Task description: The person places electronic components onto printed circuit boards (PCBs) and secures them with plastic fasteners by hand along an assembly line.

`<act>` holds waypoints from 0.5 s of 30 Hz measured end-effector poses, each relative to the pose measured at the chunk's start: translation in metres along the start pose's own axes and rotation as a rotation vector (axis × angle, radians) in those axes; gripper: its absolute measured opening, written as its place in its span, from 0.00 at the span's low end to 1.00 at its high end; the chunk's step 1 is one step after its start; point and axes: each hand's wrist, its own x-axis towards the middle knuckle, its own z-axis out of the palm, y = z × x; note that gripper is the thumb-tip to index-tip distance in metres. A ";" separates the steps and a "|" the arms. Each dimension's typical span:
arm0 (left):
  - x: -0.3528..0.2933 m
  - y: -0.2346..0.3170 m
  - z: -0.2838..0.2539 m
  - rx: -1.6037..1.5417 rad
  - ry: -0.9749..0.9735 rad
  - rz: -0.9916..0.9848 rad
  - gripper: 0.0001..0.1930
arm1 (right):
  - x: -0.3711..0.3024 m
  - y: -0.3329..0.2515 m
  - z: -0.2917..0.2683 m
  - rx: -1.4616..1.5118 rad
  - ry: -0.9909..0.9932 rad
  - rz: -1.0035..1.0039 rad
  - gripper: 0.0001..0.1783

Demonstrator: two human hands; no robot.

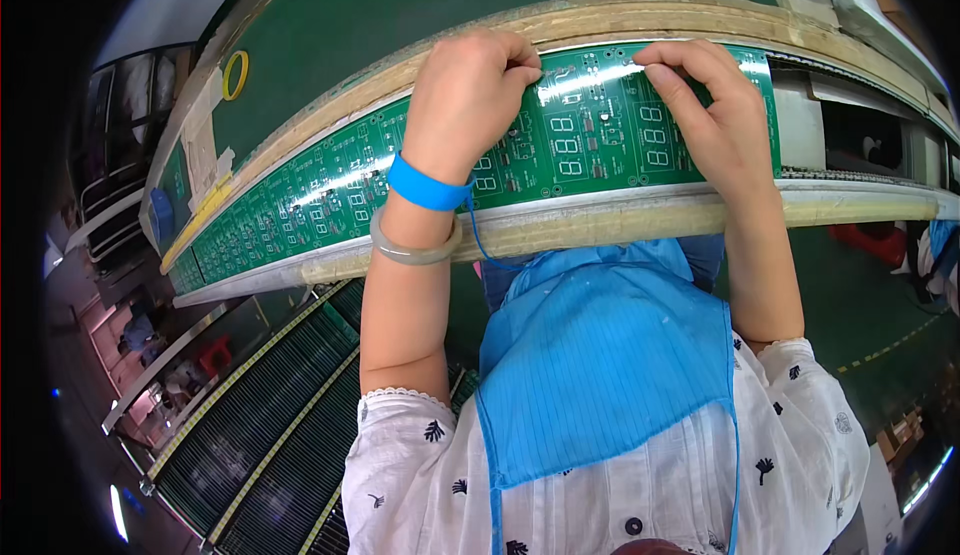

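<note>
A long green circuit board [545, 160] with rows of white digit outlines and small parts lies under both my hands, along a rail. My left hand [462, 95] has its fingers pinched together at the board's far edge; whatever sits between the tips is too small to make out. Farther right, my right hand [718, 115] also pinches, thumb and forefinger at the far edge of the same board. What those fingertips hold, if anything, cannot be made out. On my left wrist are a blue wrist strap [425, 187] with a cord and a pale bangle [415, 245].
Wooden rails [620, 20] run behind the board, and a taped pale rail [640, 223] runs along its near side. A yellow tape roll [235, 75] rests on the green surface at far left. Slotted black racks [240, 405] stand at lower left. Chain track [850, 177] continues rightward.
</note>
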 end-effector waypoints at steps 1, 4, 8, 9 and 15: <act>-0.001 -0.001 0.001 -0.001 0.020 0.034 0.07 | -0.001 0.000 0.000 0.002 0.002 0.002 0.08; -0.001 -0.002 0.001 0.010 0.044 0.090 0.07 | 0.000 0.001 0.001 0.020 0.007 0.008 0.08; 0.001 -0.001 -0.001 0.066 0.058 0.127 0.07 | 0.001 -0.001 -0.003 0.069 0.022 0.045 0.08; 0.002 -0.002 -0.002 0.067 0.058 0.127 0.07 | 0.001 0.000 -0.003 0.070 0.022 0.045 0.08; 0.017 0.002 -0.014 0.038 0.072 0.129 0.09 | 0.001 0.003 -0.005 0.142 0.055 0.052 0.08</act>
